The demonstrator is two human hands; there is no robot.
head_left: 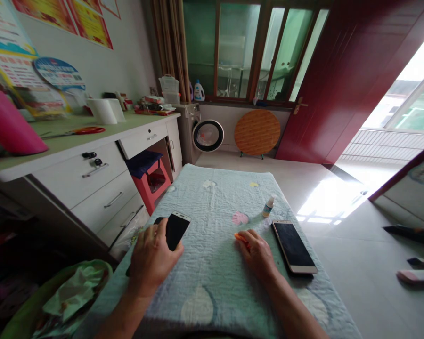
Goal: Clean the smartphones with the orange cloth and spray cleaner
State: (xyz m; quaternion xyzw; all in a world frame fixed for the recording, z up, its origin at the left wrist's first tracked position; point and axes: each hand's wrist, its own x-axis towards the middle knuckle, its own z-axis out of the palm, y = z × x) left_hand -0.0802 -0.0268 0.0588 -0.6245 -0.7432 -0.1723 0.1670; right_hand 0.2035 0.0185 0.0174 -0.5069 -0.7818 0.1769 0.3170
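My left hand (151, 256) is closed around a white smartphone (177, 230) with a dark screen, thumb on its near edge and fingers over its far side. Beneath that hand a flat dark object (159, 220) peeks out, mostly hidden. Toward the middle of the table, my right hand (257, 252) pinches a small orange cloth (240, 238) close to the tabletop. Just right of it lies a larger smartphone (294, 247) with a gold-white frame and a black screen, on top of something dark. Beyond it stands a small spray bottle (268, 207) with a blue label.
A quilted pale-blue cloth (212, 202) covers the table. Left are a white desk (88, 174), a red stool (151, 181) and a green waste basket (104, 266). Farther back are a washing machine (189, 125) with its door open, a round folded tabletop (257, 132) and a red door (334, 80).
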